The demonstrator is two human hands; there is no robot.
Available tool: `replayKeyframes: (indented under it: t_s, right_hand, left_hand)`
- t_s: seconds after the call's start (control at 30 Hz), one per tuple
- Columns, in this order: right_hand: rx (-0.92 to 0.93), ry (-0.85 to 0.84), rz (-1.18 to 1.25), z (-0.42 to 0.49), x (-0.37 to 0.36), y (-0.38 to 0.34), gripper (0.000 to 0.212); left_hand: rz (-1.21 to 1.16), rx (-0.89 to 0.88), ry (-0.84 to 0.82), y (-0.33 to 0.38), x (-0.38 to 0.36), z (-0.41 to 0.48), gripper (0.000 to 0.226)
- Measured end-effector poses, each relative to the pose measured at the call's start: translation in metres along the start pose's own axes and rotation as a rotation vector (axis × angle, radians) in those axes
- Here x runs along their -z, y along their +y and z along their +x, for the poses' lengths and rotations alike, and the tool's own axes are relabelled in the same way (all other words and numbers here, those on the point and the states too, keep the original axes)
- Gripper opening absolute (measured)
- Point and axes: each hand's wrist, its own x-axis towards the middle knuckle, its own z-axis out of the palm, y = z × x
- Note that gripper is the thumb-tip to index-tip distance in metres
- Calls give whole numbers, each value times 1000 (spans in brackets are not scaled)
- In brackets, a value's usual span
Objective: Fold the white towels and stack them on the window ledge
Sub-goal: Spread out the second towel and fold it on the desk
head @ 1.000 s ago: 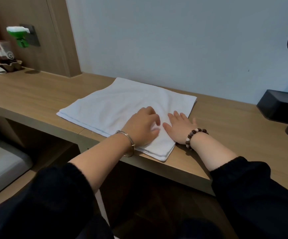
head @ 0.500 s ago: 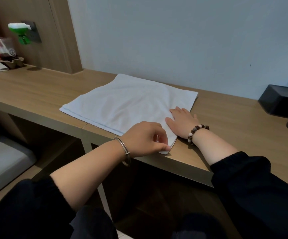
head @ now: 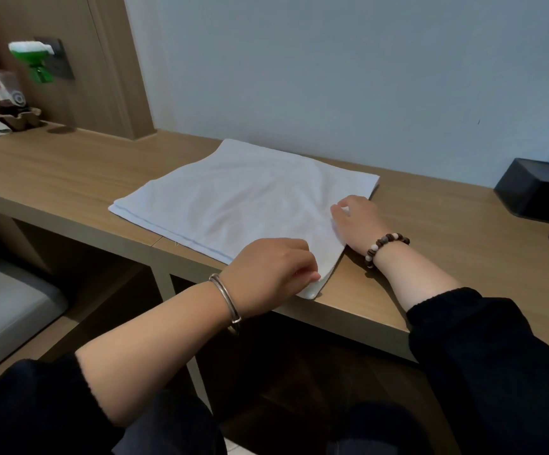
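the white towel (head: 233,205) is lying flat on the wooden tabletop (head: 69,178), folded into a rough square of layers, with its far edge sitting close to the pale wall. its near corner, at about 5 o'clock on the cloth, is reaching right to the front lip of the tabletop.

the left hand (head: 269,267) is resting on that near corner, its fingers curling under and its thumb pinching the fabric just beside the tip. a silver bangle (head: 227,300) is sitting on its wrist. the right hand (head: 355,221) is lying at the towel's 3 o'clock edge, its fingers curling in and gripping a small fold of cloth there, while the heel of the hand is touching the wood. a bead bracelet (head: 386,246) is circling that wrist. both forearms are showing bare below pushed-up black sleeves.

out at 3 o'clock from the towel, well apart from it, a black box (head: 529,192) is standing on the tabletop. far off at 10 o'clock, a plastic cup (head: 3,90) is sitting in a cardboard holder, and a green and white gadget (head: 35,60) is sticking out of a dark wall plate. below the tabletop at 8 o'clock, a grey cushion (head: 3,307) is showing.
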Motion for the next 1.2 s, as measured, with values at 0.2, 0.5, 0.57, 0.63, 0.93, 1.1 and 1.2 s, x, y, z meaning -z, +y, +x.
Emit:
replayKeyframes:
  t_s: [0.2, 0.5, 0.57, 0.63, 0.93, 1.1, 1.2]
  right_hand:
    - [22, -22, -116, 0, -2, 1, 39]
    - [49, -27, -160, 3, -3, 3, 47]
    - [45, -14, -153, 6, -3, 4, 45]
    - [35, 8, -147, 10, -1, 5, 45]
    - [-56, 175, 24, 21, 28, 25, 40]
    - [-46, -15, 33, 10, 25, 22, 35]
    - [80, -196, -283, -1, 7, 6, 45]
  left_hand:
    - [-24, -28, -17, 1, -3, -6, 38]
    - [-245, 222, -178, -1, 1, 3, 25]
    - [-200, 196, -157, 0, -3, 3, 26]
    - [-139, 182, -105, 2, -7, 6, 29]
    - [5, 314, -92, 22, -34, 60, 28]
    - [-198, 245, -70, 10, -19, 40, 20]
    - [-30, 428, 47, -26, -4, 28, 23]
